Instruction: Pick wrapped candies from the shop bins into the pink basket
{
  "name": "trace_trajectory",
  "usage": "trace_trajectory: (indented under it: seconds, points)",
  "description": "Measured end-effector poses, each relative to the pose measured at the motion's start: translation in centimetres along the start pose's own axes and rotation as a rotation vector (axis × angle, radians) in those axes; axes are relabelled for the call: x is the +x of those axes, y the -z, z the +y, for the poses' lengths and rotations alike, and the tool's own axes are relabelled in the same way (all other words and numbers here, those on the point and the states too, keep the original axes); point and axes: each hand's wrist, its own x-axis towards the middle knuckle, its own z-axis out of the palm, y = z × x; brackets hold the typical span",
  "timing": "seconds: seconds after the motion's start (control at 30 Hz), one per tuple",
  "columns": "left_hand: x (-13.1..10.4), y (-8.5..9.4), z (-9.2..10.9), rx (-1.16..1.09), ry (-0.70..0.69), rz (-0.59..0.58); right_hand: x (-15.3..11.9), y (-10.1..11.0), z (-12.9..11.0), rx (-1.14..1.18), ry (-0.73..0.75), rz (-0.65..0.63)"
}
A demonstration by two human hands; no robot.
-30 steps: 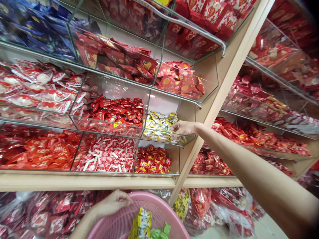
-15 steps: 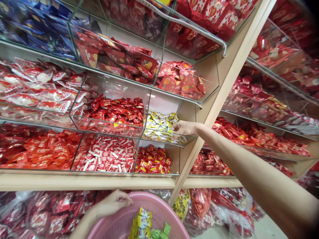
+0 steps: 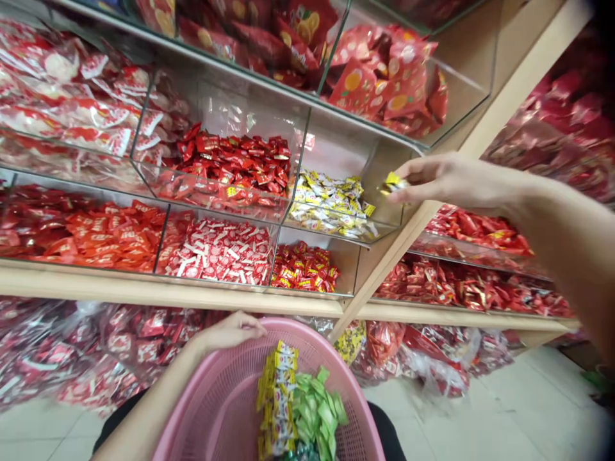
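Note:
My right hand [image 3: 423,178] is raised in front of the shelf post, its fingers closed on a few yellow-and-white wrapped candies [image 3: 394,184]. Just left of it is a clear bin of similar yellow-and-white candies [image 3: 329,200]. My left hand [image 3: 237,329] grips the far left rim of a pink plastic basket [image 3: 202,392]. Inside the basket lie a stack of yellow candy packets [image 3: 278,403], green-wrapped candies [image 3: 318,410] and some dark green ones at the bottom.
Clear bins of red candies [image 3: 240,166], red-and-white candies [image 3: 225,251] and orange-red packets [image 3: 115,230] fill the shelves. A wooden shelf edge [image 3: 168,290] runs above the basket. Plastic bags of candy [image 3: 139,339] lie below, on a tiled floor [image 3: 519,410].
My right hand has come out of the yellow-and-white candy bin, lifting candies up and to the right. The view has tilted down, showing more of the basket, with my left hand still on its rim.

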Motion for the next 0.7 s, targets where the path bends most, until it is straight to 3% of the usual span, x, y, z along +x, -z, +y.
trace_trajectory:
  seconds: [0.1,0.17,0.23,0.3,0.4,0.47,0.57,0.7]
  points:
    - [0.2,0.0,-0.1,-0.003,0.000,-0.014,-3.6,-1.5,0.3,0.121,-0.013,0.042]
    - [0.2,-0.1,-0.1,-0.011,0.004,-0.022,-6.0,-5.0,0.5,0.299,-0.014,-0.040]
    - [0.2,-0.1,-0.1,-0.011,0.007,-0.027,-8.4,-10.5,0.5,0.458,0.018,-0.220]
    - [0.1,-0.1,-0.1,0.001,0.008,-0.022,-10.7,-17.3,0.4,0.472,0.022,-0.350]
    - [0.0,-0.2,0.1,0.008,0.017,-0.016,-13.6,-26.9,0.2,0.405,0.037,-0.408]
    - [-0.1,-0.2,0.2,0.003,0.022,-0.018,-15.0,-31.2,0.1,0.351,0.090,-0.427]
    - [-0.2,-0.1,0.2,0.000,0.023,-0.015,-16.1,-34.1,0.0,0.262,0.132,-0.430]
    - [-0.1,-0.1,0.2,-0.011,0.014,-0.013,-16.2,-34.6,-0.3,0.178,0.159,-0.389]
